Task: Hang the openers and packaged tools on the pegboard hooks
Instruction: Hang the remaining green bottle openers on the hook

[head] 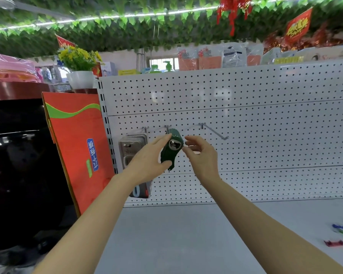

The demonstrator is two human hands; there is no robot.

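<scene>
Head view: packaged tools point(134, 147) hang beside green opener point(171, 149) (left)

Bare pegboard point(265, 147) right of empty hook point(216, 131)

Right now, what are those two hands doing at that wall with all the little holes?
A person is hanging a green bottle opener on the middle hook of the pegboard. The left hand holds it; the right hand hovers beside it, open. Packaged tools already hang on the left hook. The right hook is bare.
</scene>
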